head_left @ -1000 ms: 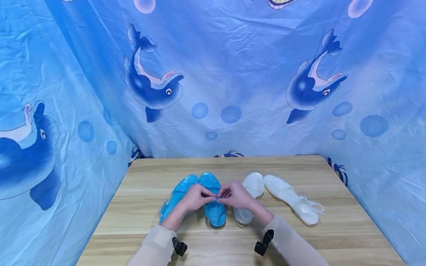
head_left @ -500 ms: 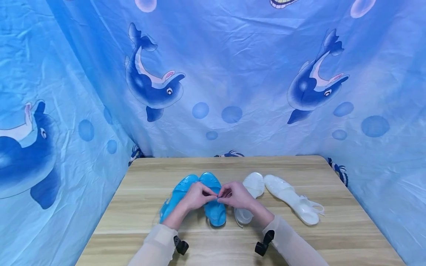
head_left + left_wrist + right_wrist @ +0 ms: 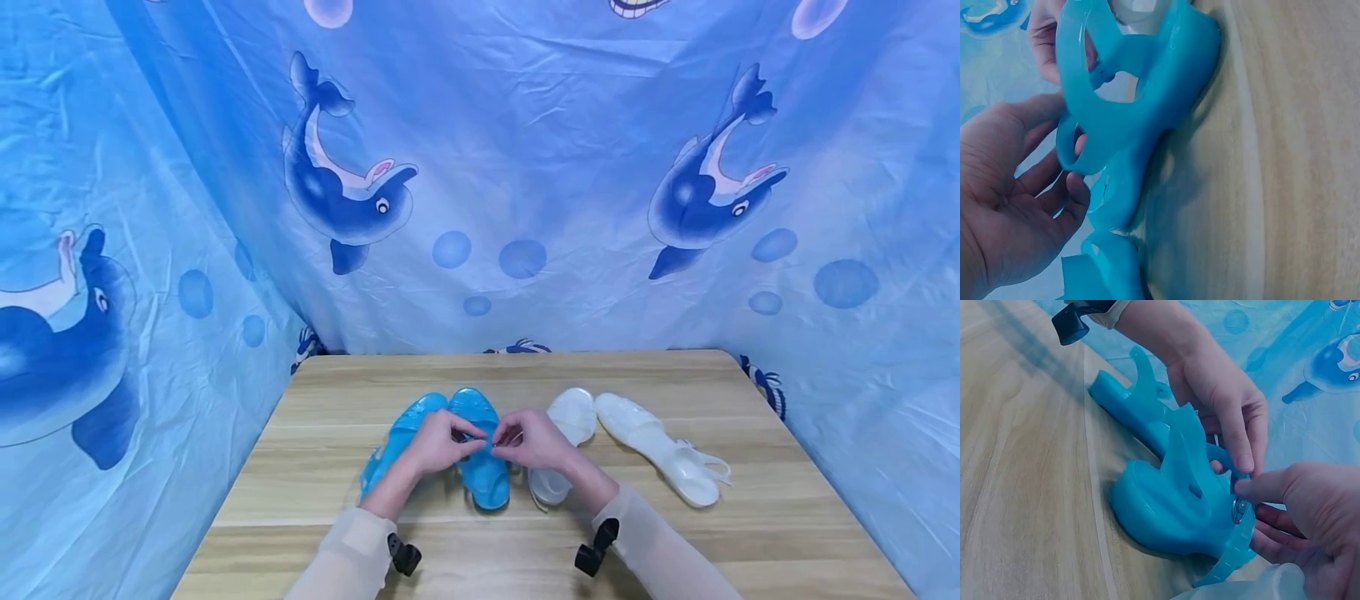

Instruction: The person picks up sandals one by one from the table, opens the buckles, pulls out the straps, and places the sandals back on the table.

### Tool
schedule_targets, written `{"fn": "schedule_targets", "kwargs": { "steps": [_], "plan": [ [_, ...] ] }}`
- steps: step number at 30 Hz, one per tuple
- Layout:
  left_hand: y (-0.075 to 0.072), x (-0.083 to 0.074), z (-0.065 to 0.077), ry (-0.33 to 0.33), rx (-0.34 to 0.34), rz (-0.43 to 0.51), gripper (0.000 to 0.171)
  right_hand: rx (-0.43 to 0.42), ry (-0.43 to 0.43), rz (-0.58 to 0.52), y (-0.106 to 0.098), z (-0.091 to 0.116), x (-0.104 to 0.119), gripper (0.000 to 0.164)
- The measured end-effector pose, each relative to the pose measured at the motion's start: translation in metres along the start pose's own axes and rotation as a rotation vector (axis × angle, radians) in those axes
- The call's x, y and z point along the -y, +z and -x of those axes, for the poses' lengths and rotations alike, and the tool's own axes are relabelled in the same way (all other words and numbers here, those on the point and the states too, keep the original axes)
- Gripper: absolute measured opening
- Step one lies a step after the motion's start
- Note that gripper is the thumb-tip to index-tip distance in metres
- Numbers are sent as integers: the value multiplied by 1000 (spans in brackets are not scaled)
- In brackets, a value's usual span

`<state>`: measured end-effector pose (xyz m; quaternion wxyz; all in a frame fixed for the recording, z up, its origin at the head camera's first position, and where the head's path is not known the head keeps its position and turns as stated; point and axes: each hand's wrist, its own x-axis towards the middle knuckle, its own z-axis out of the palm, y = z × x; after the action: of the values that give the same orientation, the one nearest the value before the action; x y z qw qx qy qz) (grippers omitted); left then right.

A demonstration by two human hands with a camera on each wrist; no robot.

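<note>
A blue jelly sandal (image 3: 487,483) lies between my hands, heel toward me. Its ankle strap (image 3: 1219,456) is pinched between thumb and finger of my left hand (image 3: 438,443). With thumb and fingers my right hand (image 3: 531,439) pinches the small metal buckle (image 3: 1239,511) on the same sandal; a punched strap end (image 3: 1225,565) hangs below it. Whether the strap passes through the buckle I cannot tell. The other blue sandal (image 3: 405,429) lies left of it, partly under my left forearm; their toes are close together.
To the right lie two white sandals: one (image 3: 573,414) partly behind my right hand, the other (image 3: 660,446) angled outward with its strap loose. All rest on a wooden table (image 3: 480,558). A blue dolphin-print curtain (image 3: 480,167) hangs behind and at both sides.
My fingertips have drawn slightly apart above the blue sandal, leaving a small gap between the hands. The sandals lie as before.
</note>
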<state>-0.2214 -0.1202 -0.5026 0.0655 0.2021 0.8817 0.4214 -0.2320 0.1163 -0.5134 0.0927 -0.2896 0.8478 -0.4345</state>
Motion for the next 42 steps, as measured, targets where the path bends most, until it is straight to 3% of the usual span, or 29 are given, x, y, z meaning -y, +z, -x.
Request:
{"fn": "schedule_targets", "kwargs": {
  "steps": [8, 13, 17, 26, 31, 35, 42],
  "plan": [
    [1, 4, 3, -11, -36, 29, 12, -21, -2, -7, 2, 2, -2, 4],
    [2, 1, 4, 4, -56, -17, 13, -28, -2, 5, 4, 3, -2, 4],
    [4, 0, 3, 27, -27, -28, 13, -29, 3, 5, 5, 4, -3, 5],
    [-2, -1, 2, 22, -48, -62, 9, -43, -1, 14, -1, 4, -4, 8],
    [2, -7, -5, 72, 11, -81, 16, -31, -20, 5, -1, 3, -3, 5],
    [3, -7, -9, 70, 71, -107, 13, -36, -15, -7, 1, 3, -3, 5],
    [2, -6, -8, 66, 46, -132, 8, -40, -22, 0, 2, 1, -3, 7]
  ]
}}
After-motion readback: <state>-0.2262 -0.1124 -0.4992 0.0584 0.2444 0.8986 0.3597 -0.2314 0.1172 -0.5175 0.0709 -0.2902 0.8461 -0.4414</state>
